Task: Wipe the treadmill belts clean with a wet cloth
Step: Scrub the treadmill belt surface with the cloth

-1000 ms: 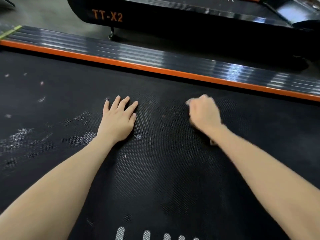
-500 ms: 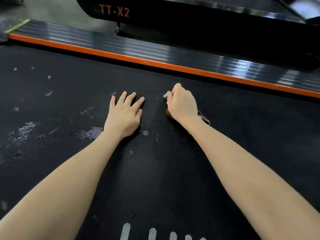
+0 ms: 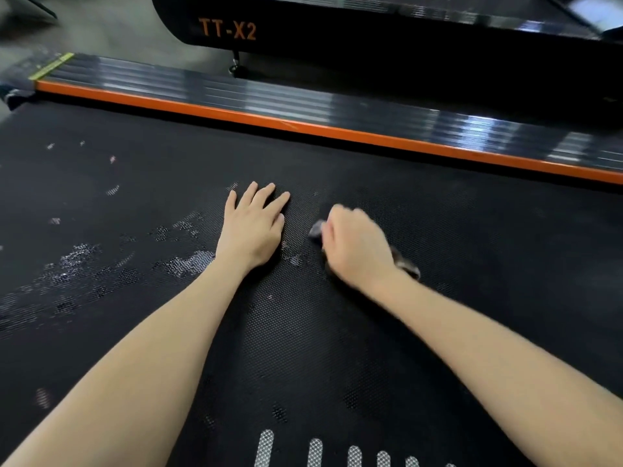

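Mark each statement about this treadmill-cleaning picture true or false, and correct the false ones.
1. The left hand lies flat on the belt. True.
2. The right hand holds nothing. False: it grips a cloth.
3. The stripe along the side rail is green. False: it is orange.
4. The neighbouring treadmill is marked TT-X2. True.

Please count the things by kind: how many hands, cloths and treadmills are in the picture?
Hands: 2 (left hand, right hand)
Cloths: 1 (cloth, in the right hand)
Treadmills: 2 (near treadmill, far treadmill marked TT-X2)
Total: 5
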A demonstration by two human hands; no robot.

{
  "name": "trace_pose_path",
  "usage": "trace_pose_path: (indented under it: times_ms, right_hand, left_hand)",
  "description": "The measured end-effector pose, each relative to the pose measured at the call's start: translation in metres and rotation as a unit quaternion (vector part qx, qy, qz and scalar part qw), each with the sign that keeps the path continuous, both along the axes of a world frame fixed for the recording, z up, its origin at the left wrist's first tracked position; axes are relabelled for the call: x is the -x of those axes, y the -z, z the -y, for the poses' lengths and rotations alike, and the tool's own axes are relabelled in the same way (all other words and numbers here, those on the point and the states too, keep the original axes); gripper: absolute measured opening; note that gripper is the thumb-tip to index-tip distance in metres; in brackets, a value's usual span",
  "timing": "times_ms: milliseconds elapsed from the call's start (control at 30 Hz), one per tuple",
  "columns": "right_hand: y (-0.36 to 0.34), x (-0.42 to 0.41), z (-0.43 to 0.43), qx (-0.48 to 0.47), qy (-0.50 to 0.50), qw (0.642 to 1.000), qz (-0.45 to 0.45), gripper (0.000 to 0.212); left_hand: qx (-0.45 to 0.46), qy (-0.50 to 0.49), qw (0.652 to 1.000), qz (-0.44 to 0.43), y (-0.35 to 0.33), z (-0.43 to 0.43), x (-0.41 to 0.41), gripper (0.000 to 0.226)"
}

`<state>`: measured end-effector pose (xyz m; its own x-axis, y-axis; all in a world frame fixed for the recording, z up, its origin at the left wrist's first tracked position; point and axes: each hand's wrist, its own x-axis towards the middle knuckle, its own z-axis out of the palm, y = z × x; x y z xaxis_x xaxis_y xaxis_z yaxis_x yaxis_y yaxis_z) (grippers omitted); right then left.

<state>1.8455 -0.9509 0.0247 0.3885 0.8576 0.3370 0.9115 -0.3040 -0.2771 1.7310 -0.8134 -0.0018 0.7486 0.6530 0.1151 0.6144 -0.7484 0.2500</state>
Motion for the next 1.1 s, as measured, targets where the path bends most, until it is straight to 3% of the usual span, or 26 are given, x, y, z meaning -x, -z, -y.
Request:
trace_pose_path:
  times_ms: [100,167,367,533,800,900,1000,1100]
  right_hand:
    - [-0.003,-0.039,-0.037,0.032,0.138,0.99,-0.025,0.02]
    - [-0.002,-0.031,-0.043,0.046,0.165,0.985,-0.007,0.023]
    - [0.007,0.05,0.069,-0.006,-0.062,0.998,0.023,0.021]
    - [0.01,0.008,0.207,-0.007,0.112,0.994,0.006,0.028]
    - [0.01,0.007,0.216,-0.016,0.13,0.991,0.016,0.028]
    - [0.007,0.01,0.219,-0.004,0.115,0.993,0.018,0.033]
    - [-0.001,0.009,0.225,0.034,0.097,0.994,-0.019,0.049]
    - [-0.008,0.01,0.252,0.118,0.001,0.988,-0.098,0.072]
  left_hand:
    - [0.0,-0.001,1.0,0.001,0.001,0.001,-0.001,0.045]
    - [-0.002,-0.002,1.0,0.001,0.002,0.0,-0.001,0.045]
    - [-0.015,0.0,1.0,-0.008,0.002,0.0,-0.001,0.046]
    - [-0.008,-0.002,1.0,-0.008,-0.001,0.001,-0.001,0.045]
    - [-0.025,0.002,0.995,0.1,-0.035,0.053,0.041,0.038]
    - [-0.048,0.017,0.997,0.058,-0.035,0.093,0.087,0.047]
    - [-0.041,-0.028,0.998,-0.026,-0.024,0.126,0.133,0.06]
    - [-0.017,-0.078,0.994,-0.07,-0.012,0.146,0.158,0.066]
